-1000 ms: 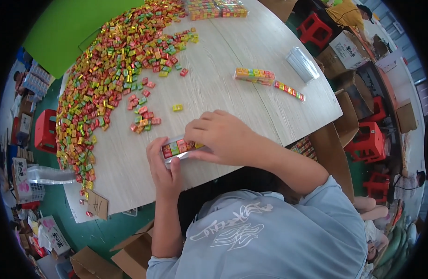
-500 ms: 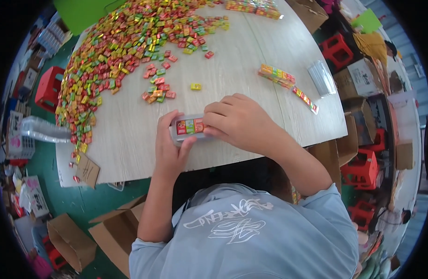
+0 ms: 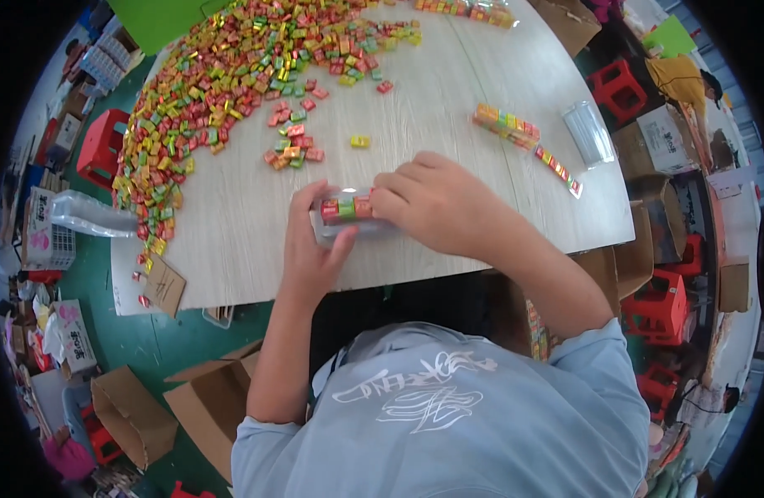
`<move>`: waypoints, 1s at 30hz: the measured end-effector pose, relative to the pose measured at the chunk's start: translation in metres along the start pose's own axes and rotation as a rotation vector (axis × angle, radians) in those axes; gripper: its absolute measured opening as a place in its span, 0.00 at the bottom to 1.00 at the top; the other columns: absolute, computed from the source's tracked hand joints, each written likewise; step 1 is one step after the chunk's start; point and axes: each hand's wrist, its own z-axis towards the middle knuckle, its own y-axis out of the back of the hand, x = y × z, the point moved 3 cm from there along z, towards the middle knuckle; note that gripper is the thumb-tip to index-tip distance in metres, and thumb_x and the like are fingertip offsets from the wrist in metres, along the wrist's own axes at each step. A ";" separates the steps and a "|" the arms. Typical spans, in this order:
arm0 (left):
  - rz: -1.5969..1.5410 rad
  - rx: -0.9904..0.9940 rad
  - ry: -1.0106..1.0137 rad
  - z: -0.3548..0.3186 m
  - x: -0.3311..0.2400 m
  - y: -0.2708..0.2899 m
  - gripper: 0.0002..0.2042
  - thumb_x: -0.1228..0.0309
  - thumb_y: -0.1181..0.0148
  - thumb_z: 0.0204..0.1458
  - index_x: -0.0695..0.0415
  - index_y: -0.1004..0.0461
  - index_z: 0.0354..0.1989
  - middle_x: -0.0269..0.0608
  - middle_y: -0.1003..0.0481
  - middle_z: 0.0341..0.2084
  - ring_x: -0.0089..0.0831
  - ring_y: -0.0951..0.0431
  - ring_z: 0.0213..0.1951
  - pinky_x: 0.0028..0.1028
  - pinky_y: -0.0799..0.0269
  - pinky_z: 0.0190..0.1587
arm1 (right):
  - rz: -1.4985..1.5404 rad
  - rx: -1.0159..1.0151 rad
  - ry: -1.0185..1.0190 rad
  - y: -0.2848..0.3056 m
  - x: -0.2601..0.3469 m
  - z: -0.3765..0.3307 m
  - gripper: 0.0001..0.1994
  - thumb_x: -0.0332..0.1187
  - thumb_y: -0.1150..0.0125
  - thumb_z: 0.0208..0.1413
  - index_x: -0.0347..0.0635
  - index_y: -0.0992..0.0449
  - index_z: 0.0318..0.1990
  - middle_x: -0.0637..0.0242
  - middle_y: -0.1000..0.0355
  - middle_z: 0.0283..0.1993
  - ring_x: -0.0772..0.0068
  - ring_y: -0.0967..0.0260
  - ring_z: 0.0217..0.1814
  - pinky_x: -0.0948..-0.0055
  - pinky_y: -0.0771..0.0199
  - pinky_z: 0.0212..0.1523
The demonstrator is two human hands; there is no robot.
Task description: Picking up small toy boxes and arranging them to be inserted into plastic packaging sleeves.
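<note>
My left hand [image 3: 309,245] grips the left end of a small clear plastic tray [image 3: 330,235], with the thumb on the near side and fingers on the far side. A short row of red and green wrapped candies [image 3: 346,207] lies along the tray's far side. My right hand [image 3: 432,203] is closed at the row's right end, its curled fingers against the candies. That hand hides the right part of the row and tray. Beyond them lie a lone yellow candy [image 3: 360,142] and a small loose group of candies [image 3: 295,153].
A large heap of wrapped candies [image 3: 224,91] spreads over the table's [image 3: 232,274] far left. Packed candy strips [image 3: 506,123] and stacked clear trays [image 3: 588,134] lie at right. More clear trays [image 3: 91,214] jut past the left edge, near a cardboard piece [image 3: 164,286]. Open cartons [image 3: 212,407] stand below.
The candy row now sits nearer the tray's far side, showing more bare tray on the near side. My right fingers stay at its right end. The whole view has shifted slightly.
</note>
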 end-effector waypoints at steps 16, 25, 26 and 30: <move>0.103 0.025 -0.006 0.001 0.002 -0.007 0.35 0.72 0.31 0.56 0.64 0.41 0.70 0.52 0.29 0.56 0.44 0.28 0.59 0.40 0.35 0.66 | 0.165 -0.075 -0.198 0.017 -0.015 -0.020 0.14 0.37 0.27 0.53 0.46 0.22 0.45 0.62 0.24 0.44 0.56 0.24 0.48 0.60 0.24 0.52; 0.056 0.055 -0.024 0.001 -0.001 -0.002 0.28 0.56 0.35 0.60 0.64 0.31 0.61 0.51 0.28 0.54 0.44 0.27 0.57 0.38 0.33 0.63 | -0.128 -0.088 -0.732 0.065 -0.066 -0.183 0.13 0.28 0.33 0.60 0.36 0.22 0.52 0.54 0.24 0.48 0.50 0.24 0.50 0.60 0.23 0.51; 0.055 0.047 -0.035 0.002 0.001 -0.003 0.28 0.56 0.35 0.60 0.64 0.31 0.61 0.51 0.28 0.54 0.44 0.27 0.57 0.38 0.33 0.63 | -0.137 -0.095 -0.725 0.062 -0.077 -0.210 0.13 0.28 0.33 0.60 0.36 0.22 0.52 0.54 0.24 0.48 0.50 0.24 0.50 0.60 0.23 0.51; 0.063 0.067 -0.017 0.001 0.003 -0.002 0.29 0.54 0.37 0.61 0.65 0.31 0.60 0.52 0.28 0.54 0.45 0.27 0.57 0.39 0.34 0.62 | -0.172 -0.045 -0.947 0.050 -0.112 -0.277 0.12 0.29 0.38 0.65 0.35 0.22 0.53 0.54 0.24 0.50 0.51 0.24 0.51 0.61 0.23 0.51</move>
